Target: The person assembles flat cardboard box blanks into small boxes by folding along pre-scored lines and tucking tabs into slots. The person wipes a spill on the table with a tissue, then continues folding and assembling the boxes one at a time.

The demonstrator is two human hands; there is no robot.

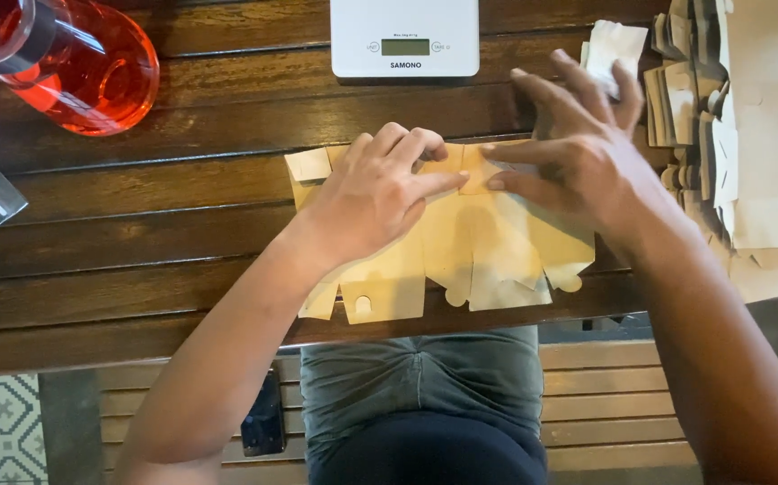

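Risk, judged: the flat tan die-cut cardboard box blank [461, 251] may crease off its score line if the fingers press unevenly, and its near edge overhangs the dark wooden slatted counter [137, 216], so it could slide off. Left hand [375, 193] is half-curled, pressing the blank's upper left. Right hand [578, 157] is spread flat, fingertips on the top flap. The blank lies under both hands.

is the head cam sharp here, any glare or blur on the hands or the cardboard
Head view: warm, dim light, slightly soft overall; the right hand has faintly smeared fingertips, the left hand is crisper. The flat cardboard cutout looks pale and low in contrast. Bright reflections streak the red-filled glass jar; the white scale is near overexposed.
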